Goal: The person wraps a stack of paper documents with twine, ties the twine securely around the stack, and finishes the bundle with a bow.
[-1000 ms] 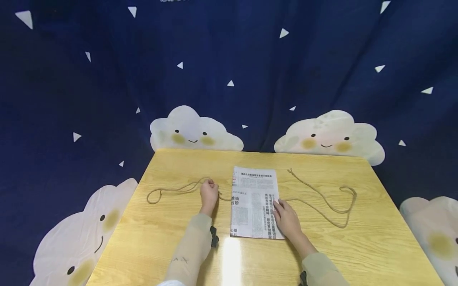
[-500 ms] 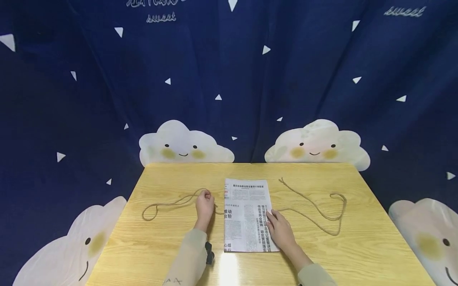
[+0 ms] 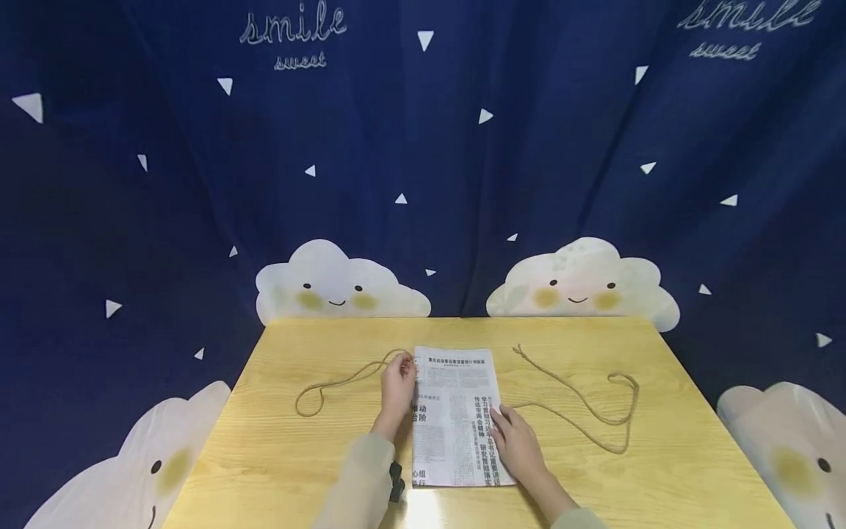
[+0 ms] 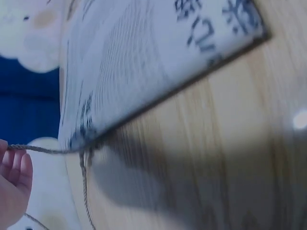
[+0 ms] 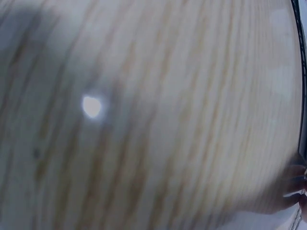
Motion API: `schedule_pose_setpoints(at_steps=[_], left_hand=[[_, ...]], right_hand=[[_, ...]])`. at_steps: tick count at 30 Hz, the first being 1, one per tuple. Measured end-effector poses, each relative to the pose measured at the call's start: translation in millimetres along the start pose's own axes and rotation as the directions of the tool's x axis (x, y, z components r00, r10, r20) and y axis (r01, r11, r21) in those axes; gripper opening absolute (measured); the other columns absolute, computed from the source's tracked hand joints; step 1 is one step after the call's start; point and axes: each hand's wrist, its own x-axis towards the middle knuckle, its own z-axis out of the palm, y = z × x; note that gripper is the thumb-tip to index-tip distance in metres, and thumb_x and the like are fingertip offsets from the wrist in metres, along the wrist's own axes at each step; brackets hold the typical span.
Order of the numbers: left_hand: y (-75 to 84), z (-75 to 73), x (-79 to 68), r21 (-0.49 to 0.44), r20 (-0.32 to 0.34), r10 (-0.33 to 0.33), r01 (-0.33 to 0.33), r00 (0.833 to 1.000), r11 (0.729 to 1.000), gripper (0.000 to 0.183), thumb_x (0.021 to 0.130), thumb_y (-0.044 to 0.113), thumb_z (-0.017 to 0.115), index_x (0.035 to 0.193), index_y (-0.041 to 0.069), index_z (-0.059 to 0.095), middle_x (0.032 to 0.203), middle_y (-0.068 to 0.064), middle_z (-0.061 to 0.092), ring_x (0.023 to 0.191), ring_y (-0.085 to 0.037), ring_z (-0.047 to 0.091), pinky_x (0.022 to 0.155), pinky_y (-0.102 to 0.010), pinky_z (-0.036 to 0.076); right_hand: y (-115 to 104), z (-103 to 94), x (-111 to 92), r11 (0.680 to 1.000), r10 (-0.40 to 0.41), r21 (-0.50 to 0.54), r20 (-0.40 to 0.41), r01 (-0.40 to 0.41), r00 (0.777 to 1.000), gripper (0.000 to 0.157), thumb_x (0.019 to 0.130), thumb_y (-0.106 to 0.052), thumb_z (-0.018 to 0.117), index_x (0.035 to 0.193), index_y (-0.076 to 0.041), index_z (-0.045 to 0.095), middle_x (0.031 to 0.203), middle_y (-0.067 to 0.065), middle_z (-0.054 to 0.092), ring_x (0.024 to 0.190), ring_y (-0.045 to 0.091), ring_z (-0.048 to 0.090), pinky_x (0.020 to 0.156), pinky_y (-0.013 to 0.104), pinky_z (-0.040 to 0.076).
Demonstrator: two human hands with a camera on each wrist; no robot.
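Observation:
A folded newspaper (image 3: 456, 426) lies flat on the wooden table (image 3: 264, 470). A length of brown twine passes under it and comes out on both sides. My left hand (image 3: 399, 383), at the newspaper's upper left edge, pinches the left run of twine (image 3: 344, 381); in the left wrist view the twine (image 4: 41, 149) stretches from the fingertips to the paper's edge. My right hand (image 3: 521, 444) rests on the newspaper's right edge with relaxed fingers. Only a few of its fingers (image 5: 292, 186) show at the border of the right wrist view.
The right run of twine (image 3: 624, 419) lies in a loose bend on the table, its knotted end (image 3: 518, 350) near the newspaper's top right corner. Behind the table hangs a dark blue curtain (image 3: 370, 117) with printed clouds and triangles.
My left hand has moved right to the newspaper's edge, drawing the left loop of twine rightward with it. My right hand stays on the paper. The head view has tilted upward.

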Motion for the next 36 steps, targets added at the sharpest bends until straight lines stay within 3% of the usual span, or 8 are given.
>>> schedule_pose_setpoints(at_steps=[5, 11, 15, 19, 24, 32, 34, 36], left_hand=[[7.4, 15.6, -16.6, 0.074, 0.147, 0.085, -0.097, 0.985, 0.993, 0.015, 0.085, -0.003, 0.056, 0.099, -0.002, 0.062, 0.087, -0.009, 0.061, 0.076, -0.018, 0.058, 0.066, -0.024, 0.051], [4.1, 28.4, -45.6, 0.206, 0.307, 0.163, -0.233, 0.938, 0.950, 0.021, 0.081, 0.000, 0.063, 0.101, 0.005, 0.066, 0.094, -0.003, 0.063, 0.083, -0.015, 0.060, 0.074, -0.024, 0.052], [3.4, 34.0, -47.0, 0.289, 0.370, 0.176, -0.293, 0.912, 0.911, 0.022, 0.080, 0.006, 0.066, 0.101, 0.011, 0.068, 0.095, 0.001, 0.063, 0.088, -0.014, 0.060, 0.081, -0.026, 0.050], [-1.7, 34.1, -48.8, 0.317, 0.414, 0.153, -0.299, 0.897, 0.900, 0.021, 0.081, 0.008, 0.065, 0.101, 0.012, 0.069, 0.088, 0.003, 0.061, 0.081, -0.011, 0.058, 0.076, -0.023, 0.050], [-5.2, 32.1, -51.1, 0.355, 0.439, 0.095, -0.269, 0.894, 0.895, 0.021, 0.082, 0.007, 0.064, 0.102, 0.010, 0.069, 0.086, 0.001, 0.058, 0.078, -0.012, 0.058, 0.072, -0.023, 0.050], [-11.7, 30.2, -49.0, 0.443, 0.446, 0.011, -0.231, 0.895, 0.866, 0.005, 0.080, 0.005, 0.065, 0.083, 0.004, 0.069, 0.090, 0.001, 0.053, 0.083, -0.014, 0.059, 0.075, -0.021, 0.051], [-12.8, 29.4, -48.8, 0.454, 0.450, 0.022, -0.250, 0.893, 0.855, 0.004, 0.079, 0.005, 0.066, 0.081, 0.004, 0.069, 0.090, 0.000, 0.053, 0.085, -0.014, 0.058, 0.077, -0.022, 0.050], [-13.7, 28.4, -49.2, 0.488, 0.444, 0.047, -0.286, 0.895, 0.824, 0.003, 0.078, 0.007, 0.067, 0.080, 0.007, 0.070, 0.090, 0.001, 0.055, 0.087, -0.014, 0.056, 0.081, -0.024, 0.049]], right_hand=[[-2.3, 2.1, -3.3, 1.000, 0.008, -0.012, 0.001, -0.008, 1.000, 0.039, 0.084, -0.017, 0.064, 0.120, -0.003, 0.058, 0.123, 0.020, 0.052, 0.112, 0.038, 0.050, 0.092, 0.052, 0.041], [-5.8, 4.0, -14.3, 1.000, 0.023, -0.017, 0.028, -0.023, 0.999, 0.039, 0.084, -0.017, 0.063, 0.120, -0.003, 0.058, 0.123, 0.020, 0.051, 0.112, 0.037, 0.050, 0.093, 0.052, 0.041], [-3.4, 1.3, -6.8, 1.000, -0.009, -0.004, -0.007, 0.009, 1.000, 0.039, 0.084, -0.014, 0.064, 0.120, -0.001, 0.058, 0.122, 0.022, 0.051, 0.112, 0.039, 0.049, 0.092, 0.053, 0.041], [-2.3, 0.7, -1.9, 1.000, -0.017, 0.013, -0.014, 0.017, 1.000, 0.039, 0.084, -0.014, 0.063, 0.120, 0.000, 0.057, 0.123, 0.023, 0.051, 0.112, 0.040, 0.049, 0.093, 0.053, 0.040], [-0.8, 1.6, -1.8, 1.000, -0.003, 0.028, 0.005, 0.003, 1.000, 0.039, 0.085, -0.015, 0.062, 0.121, 0.000, 0.056, 0.125, 0.023, 0.050, 0.113, 0.041, 0.048, 0.095, 0.054, 0.038], [-0.5, 3.5, -1.4, 0.999, -0.021, 0.035, -0.029, 0.022, 0.999, 0.038, 0.083, -0.013, 0.064, 0.119, 0.000, 0.058, 0.122, 0.024, 0.051, 0.111, 0.041, 0.049, 0.092, 0.056, 0.039], [-1.5, 3.0, -0.8, 0.999, -0.023, 0.040, -0.031, 0.024, 0.999, 0.038, 0.083, -0.013, 0.064, 0.118, 0.001, 0.058, 0.122, 0.024, 0.051, 0.111, 0.042, 0.049, 0.091, 0.056, 0.039], [-2.8, 2.1, -0.6, 0.999, -0.016, 0.041, -0.018, 0.017, 1.000, 0.038, 0.084, -0.013, 0.063, 0.119, 0.001, 0.058, 0.123, 0.024, 0.050, 0.112, 0.042, 0.048, 0.092, 0.056, 0.039]])
